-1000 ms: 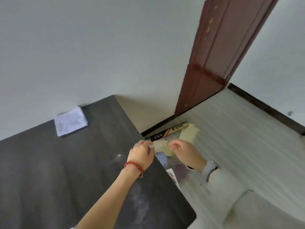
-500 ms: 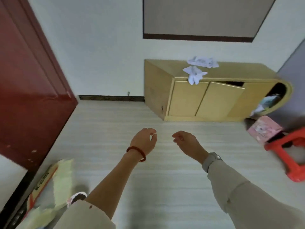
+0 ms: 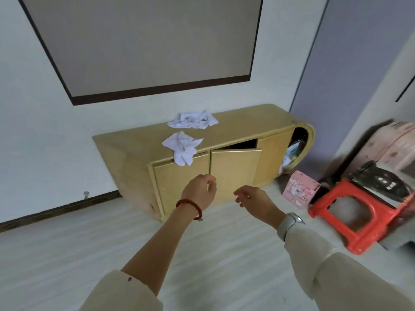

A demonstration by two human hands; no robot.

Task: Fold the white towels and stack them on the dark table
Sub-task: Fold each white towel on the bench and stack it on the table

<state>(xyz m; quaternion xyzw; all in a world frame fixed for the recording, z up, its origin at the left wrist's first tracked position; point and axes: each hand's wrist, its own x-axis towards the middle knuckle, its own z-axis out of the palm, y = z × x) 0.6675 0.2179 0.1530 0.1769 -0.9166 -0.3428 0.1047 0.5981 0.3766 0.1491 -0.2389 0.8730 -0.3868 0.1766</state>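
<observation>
Even, soft, diffuse lighting; no glare. Faint shadows only. Wide-angle distortion bends lines toward edges. Motion blur strongest at right edge, red stool (image 3: 357,218) smeared.

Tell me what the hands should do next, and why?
Probably reach forward for the nearer crumpled white towel hanging over the front edge of the yellow wooden cabinet. Both the left hand and right hand hold nothing, and it lies unfolded.

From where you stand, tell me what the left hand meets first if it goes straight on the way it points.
Probably the left door of the wooden cabinet. The left hand, holding nothing, points up and ahead at it, below the crumpled white towel hanging over the edge. Depth is unclear; nothing shows between them.
</observation>
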